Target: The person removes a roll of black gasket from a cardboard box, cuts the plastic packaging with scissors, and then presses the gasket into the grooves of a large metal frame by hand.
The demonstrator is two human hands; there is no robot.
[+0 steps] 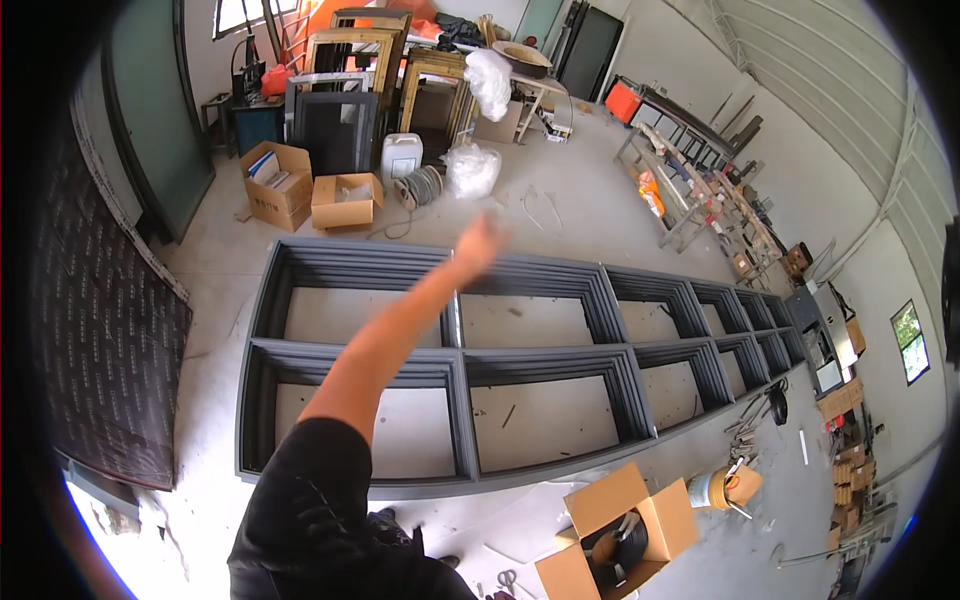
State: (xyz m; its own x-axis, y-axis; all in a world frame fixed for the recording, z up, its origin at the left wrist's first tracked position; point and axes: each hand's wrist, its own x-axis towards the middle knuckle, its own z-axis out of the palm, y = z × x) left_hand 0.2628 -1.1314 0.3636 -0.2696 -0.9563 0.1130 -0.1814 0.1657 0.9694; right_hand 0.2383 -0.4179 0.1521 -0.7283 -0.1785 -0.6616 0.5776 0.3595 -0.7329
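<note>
Head view caught the person's left hand (480, 243) outstretched, its fingers motion-blurred; whether they stood wide, narrow or gripping could not be told. At six o'clock from them, the stack of dark-grey multi-pane frames (545, 352) lay flat, contact unclear. Wrapped plastic film (472, 171) sat at twelve, an open carton (606, 497) at five.
</note>
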